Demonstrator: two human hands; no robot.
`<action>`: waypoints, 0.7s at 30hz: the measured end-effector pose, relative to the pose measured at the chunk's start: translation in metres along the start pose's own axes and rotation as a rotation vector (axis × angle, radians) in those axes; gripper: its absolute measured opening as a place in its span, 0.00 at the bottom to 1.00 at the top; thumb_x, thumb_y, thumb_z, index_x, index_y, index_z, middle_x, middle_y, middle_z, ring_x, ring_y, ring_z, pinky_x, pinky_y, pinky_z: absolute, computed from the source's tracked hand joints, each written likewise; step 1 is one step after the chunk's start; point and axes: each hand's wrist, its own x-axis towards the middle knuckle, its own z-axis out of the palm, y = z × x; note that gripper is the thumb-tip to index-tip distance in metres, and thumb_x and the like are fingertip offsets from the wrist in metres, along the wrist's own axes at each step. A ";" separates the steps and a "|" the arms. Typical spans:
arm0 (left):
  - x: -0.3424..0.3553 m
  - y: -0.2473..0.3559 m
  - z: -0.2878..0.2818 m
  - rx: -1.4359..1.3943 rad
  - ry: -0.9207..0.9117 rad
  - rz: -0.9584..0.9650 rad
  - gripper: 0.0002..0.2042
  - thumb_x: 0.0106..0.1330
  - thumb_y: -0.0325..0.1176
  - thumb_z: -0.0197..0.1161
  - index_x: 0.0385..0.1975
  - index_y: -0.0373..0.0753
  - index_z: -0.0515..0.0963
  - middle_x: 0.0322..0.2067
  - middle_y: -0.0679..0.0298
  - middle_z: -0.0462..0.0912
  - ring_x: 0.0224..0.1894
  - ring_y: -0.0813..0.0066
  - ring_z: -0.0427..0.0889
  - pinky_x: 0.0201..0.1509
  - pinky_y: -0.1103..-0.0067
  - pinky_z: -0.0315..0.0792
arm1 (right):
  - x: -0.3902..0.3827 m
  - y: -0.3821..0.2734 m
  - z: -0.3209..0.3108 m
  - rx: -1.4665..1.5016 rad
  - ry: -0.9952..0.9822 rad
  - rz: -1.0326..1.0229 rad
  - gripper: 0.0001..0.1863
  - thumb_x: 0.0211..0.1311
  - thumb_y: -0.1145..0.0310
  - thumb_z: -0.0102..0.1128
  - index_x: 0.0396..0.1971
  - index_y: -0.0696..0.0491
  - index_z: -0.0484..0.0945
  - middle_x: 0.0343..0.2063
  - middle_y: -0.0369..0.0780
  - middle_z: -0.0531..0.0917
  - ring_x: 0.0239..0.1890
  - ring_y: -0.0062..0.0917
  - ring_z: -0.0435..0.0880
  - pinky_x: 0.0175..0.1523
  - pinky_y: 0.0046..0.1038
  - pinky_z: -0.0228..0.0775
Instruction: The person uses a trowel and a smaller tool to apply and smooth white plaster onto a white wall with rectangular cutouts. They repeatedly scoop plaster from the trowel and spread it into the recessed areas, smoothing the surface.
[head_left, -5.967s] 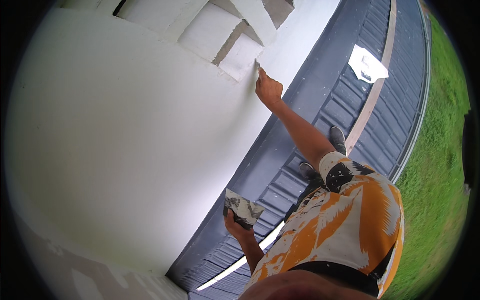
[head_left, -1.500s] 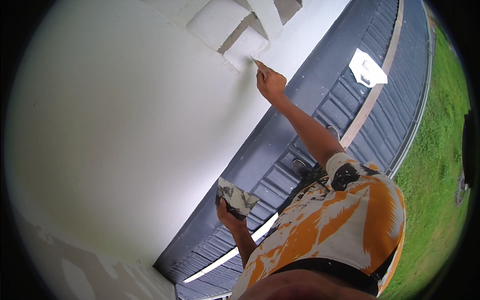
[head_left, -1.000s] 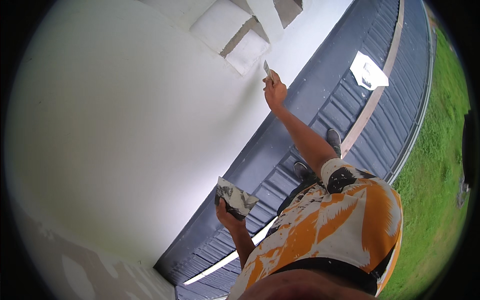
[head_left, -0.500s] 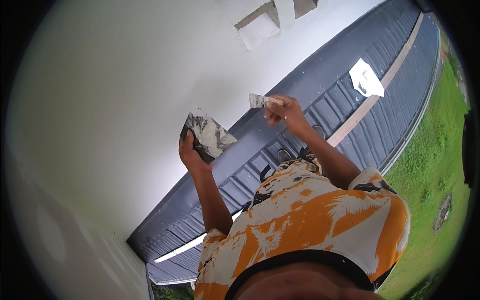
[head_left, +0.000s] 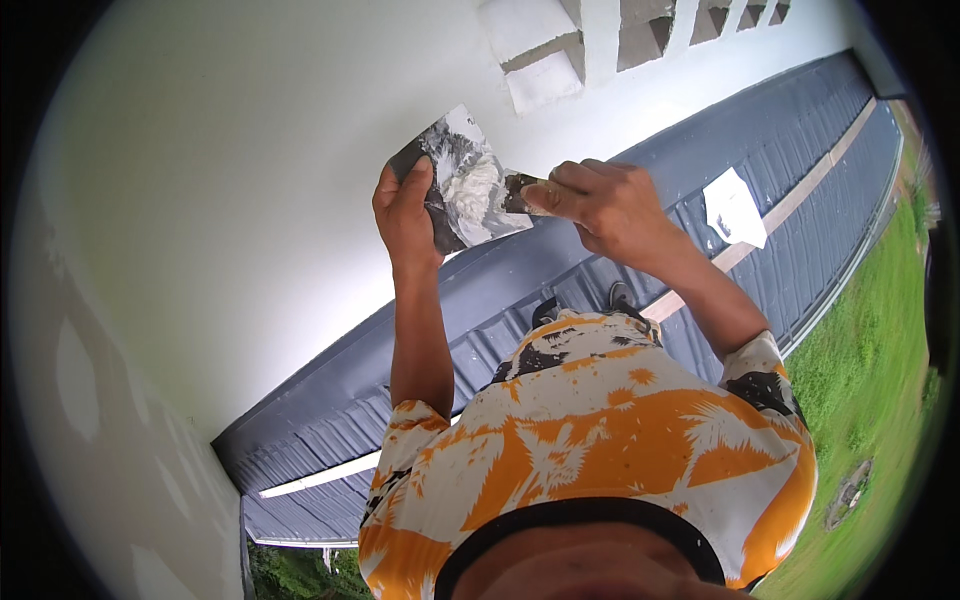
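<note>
We hold the putty board [head_left: 462, 180] up in our left hand [head_left: 405, 215], fingers clamped on its edge and face tilted toward us — so our right hand [head_left: 610, 205], fingers pinching the scraper [head_left: 518, 190], can load filler beside the white wall [head_left: 250, 200].

White rendered wall [head_left: 230, 200], grey corrugated roof [head_left: 800, 180] below w/ white patch [head_left: 735, 208], green grass [head_left: 880, 380] — bright daylight

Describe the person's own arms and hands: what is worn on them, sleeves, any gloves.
Both hands, left hand and right hand, are bare with no gloves. Forearms are uncovered. Short sleeves of a shirt patterned orange, white and black end near the elbows.
</note>
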 end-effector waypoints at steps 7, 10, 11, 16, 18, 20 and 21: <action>-0.002 0.005 0.040 0.126 0.211 0.086 0.05 0.71 0.25 0.57 0.42 0.34 0.77 0.32 0.72 0.78 0.33 0.85 0.71 0.41 0.85 0.66 | 0.009 0.020 -0.019 0.071 -0.037 -0.001 0.21 0.40 0.79 0.64 0.39 0.46 0.86 0.26 0.33 0.82 0.28 0.26 0.84 0.27 0.28 0.75; -0.003 -0.001 0.056 0.249 0.221 0.215 0.04 0.71 0.26 0.56 0.39 0.34 0.76 0.31 0.73 0.76 0.32 0.86 0.67 0.38 0.84 0.64 | 0.016 0.019 -0.004 0.019 -0.062 -0.069 0.20 0.40 0.78 0.64 0.38 0.47 0.86 0.24 0.34 0.81 0.27 0.27 0.84 0.28 0.29 0.74; -0.003 -0.002 0.064 0.253 0.244 0.244 0.04 0.72 0.26 0.56 0.39 0.34 0.76 0.30 0.73 0.75 0.32 0.86 0.67 0.38 0.84 0.64 | 0.016 0.023 -0.001 -0.013 -0.088 -0.103 0.20 0.40 0.78 0.64 0.38 0.47 0.86 0.24 0.34 0.80 0.27 0.28 0.84 0.28 0.29 0.74; -0.001 0.000 0.071 0.245 0.354 0.217 0.04 0.72 0.25 0.55 0.39 0.34 0.76 0.31 0.72 0.76 0.33 0.87 0.68 0.38 0.85 0.64 | 0.025 0.052 -0.027 0.090 -0.089 -0.103 0.16 0.41 0.77 0.64 0.34 0.48 0.84 0.25 0.35 0.80 0.28 0.28 0.84 0.29 0.30 0.75; 0.001 -0.003 0.079 0.285 0.343 0.235 0.03 0.72 0.25 0.55 0.38 0.34 0.76 0.31 0.71 0.77 0.32 0.86 0.69 0.38 0.85 0.65 | 0.029 0.059 -0.024 0.078 -0.046 -0.132 0.16 0.41 0.78 0.63 0.34 0.47 0.85 0.25 0.35 0.80 0.29 0.29 0.84 0.29 0.30 0.75; 0.000 0.001 0.092 0.187 0.352 0.238 0.03 0.71 0.25 0.55 0.38 0.34 0.76 0.31 0.71 0.78 0.32 0.86 0.69 0.37 0.84 0.65 | 0.031 0.062 -0.013 0.028 -0.052 -0.197 0.17 0.42 0.79 0.62 0.35 0.46 0.85 0.25 0.35 0.80 0.30 0.29 0.84 0.29 0.31 0.75; 0.001 0.004 0.094 0.148 0.363 0.246 0.03 0.71 0.25 0.55 0.39 0.34 0.76 0.32 0.71 0.78 0.32 0.86 0.70 0.37 0.84 0.66 | 0.033 0.065 -0.018 0.018 -0.088 -0.201 0.17 0.42 0.79 0.62 0.34 0.46 0.85 0.25 0.34 0.79 0.30 0.28 0.84 0.29 0.31 0.75</action>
